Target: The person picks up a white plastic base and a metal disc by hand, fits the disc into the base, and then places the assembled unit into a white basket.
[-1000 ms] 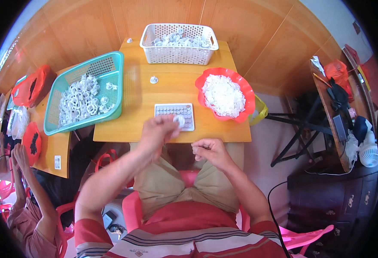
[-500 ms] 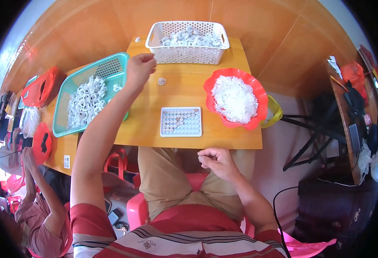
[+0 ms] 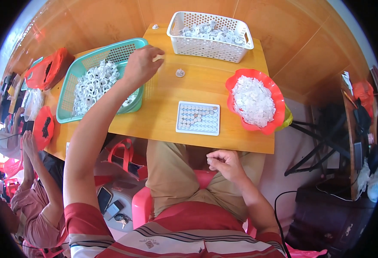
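My left hand (image 3: 142, 65) hovers over the far right part of the green basket (image 3: 64, 92), its curled thumb and fingers apart with nothing visible between them. White ring-like plastic pieces (image 3: 95, 81) fill that basket. Just right of the hand, a single round white plastic piece (image 3: 180, 73) lies on the wooden table (image 3: 154, 116). Close to the table's front edge, above my lap, my right hand (image 3: 227, 165) has thumb and fingertips pinched together; whatever is in them cannot be made out. Beyond it sits a white tray (image 3: 197, 133) with rows of round slots, some holding small discs (image 3: 190, 117).
A white basket (image 3: 210, 50) of round white parts stands at the back. On the right is a red scalloped bowl (image 3: 278, 101) heaped with clear-white small pieces (image 3: 253, 101). Another small white part (image 3: 155, 26) lies far left. Another person (image 3: 38, 202) sits at left.
The whole view has turned, so the table appears shifted and tilted. My left thumb and fingers are further apart than before. My right hand keeps its pinch near the table edge.
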Motion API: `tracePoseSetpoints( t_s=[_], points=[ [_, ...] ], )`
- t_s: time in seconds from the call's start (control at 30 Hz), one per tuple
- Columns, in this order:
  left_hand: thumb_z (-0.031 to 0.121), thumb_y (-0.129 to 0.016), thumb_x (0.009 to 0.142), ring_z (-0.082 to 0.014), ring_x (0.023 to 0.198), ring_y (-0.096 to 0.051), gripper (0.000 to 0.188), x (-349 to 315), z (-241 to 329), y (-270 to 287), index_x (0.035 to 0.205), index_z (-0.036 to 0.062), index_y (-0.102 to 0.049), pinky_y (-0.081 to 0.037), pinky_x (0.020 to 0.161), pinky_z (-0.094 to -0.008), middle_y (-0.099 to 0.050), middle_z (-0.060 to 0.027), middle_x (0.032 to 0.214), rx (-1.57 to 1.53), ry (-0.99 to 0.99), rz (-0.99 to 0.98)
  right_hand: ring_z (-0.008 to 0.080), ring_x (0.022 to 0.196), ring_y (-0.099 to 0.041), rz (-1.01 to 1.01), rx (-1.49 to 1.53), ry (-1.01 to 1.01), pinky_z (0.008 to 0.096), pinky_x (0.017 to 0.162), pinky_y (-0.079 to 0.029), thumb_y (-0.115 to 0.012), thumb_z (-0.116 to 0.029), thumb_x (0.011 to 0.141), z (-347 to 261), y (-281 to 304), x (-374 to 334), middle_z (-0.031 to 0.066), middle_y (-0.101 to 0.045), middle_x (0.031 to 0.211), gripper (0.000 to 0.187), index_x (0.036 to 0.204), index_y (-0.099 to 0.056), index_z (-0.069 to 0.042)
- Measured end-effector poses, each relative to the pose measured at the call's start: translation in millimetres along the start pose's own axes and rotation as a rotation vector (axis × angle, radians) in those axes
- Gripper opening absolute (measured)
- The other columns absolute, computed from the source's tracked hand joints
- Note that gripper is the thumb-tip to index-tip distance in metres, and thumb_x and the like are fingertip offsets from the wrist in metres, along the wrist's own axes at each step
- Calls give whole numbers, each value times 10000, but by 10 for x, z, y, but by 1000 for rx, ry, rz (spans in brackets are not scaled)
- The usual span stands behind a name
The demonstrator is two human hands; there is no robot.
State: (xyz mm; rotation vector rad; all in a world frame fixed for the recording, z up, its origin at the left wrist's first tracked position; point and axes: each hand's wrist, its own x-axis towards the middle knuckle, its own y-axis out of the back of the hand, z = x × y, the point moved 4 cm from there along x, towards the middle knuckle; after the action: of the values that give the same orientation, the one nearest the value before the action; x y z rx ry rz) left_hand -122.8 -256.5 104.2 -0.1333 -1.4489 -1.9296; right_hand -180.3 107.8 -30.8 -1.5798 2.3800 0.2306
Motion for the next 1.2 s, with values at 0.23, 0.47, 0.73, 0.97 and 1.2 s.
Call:
tracePoseSetpoints(
  t_s=[0.23, 0.47, 0.73, 0.97, 1.2],
  points=[
    [172, -684, 809, -224, 788, -697, 280, 179, -106, 108, 1042, 18, -706, -537, 734, -322, -720, -155, 896, -299, 187, 75, 72, 656, -604, 9, 36, 29, 226, 589, -496, -647, -93, 893, 13, 10, -23, 37, -662, 757, 177, 1000, -676, 46],
    [194, -685, 789, -327, 892, -680, 284, -264, -1071, 203, 1049, 82, -708, -530, 811, -412, -703, -172, 954, 98, 338, 1, 78, 659, -616, -8, 3, 40, 232, 596, -503, -643, -74, 883, -16, 34, -2, 40, -671, 759, 173, 999, -678, 50],
    [110, -652, 763, -375, 988, -640, 306, -493, -1324, -100, 1063, 119, -709, -504, 894, -443, -682, -202, 1004, 272, 188, -276, 124, 692, -666, -24, 17, -14, 257, 649, -560, -652, -74, 894, 115, -23, -6, 73, -687, 834, 185, 1033, -665, 48],
    [80, -649, 758, -317, 858, -681, 245, -513, -1231, 75, 993, 69, -719, -535, 785, -389, -697, -180, 893, 106, 280, -249, 122, 701, -668, -16, -53, -5, 256, 654, -558, -642, -70, 893, 85, -19, -32, 74, -689, 840, 180, 1024, -669, 51],
    [64, -663, 883, -129, 867, -638, 266, -715, -747, 532, 1122, -28, -589, -526, 811, -247, -651, -64, 969, -980, 551, 64, 76, 670, -619, 71, 27, 58, 232, 594, -506, -644, -98, 882, -97, 79, -23, 29, -666, 791, 196, 997, -672, 58]
  ],
)
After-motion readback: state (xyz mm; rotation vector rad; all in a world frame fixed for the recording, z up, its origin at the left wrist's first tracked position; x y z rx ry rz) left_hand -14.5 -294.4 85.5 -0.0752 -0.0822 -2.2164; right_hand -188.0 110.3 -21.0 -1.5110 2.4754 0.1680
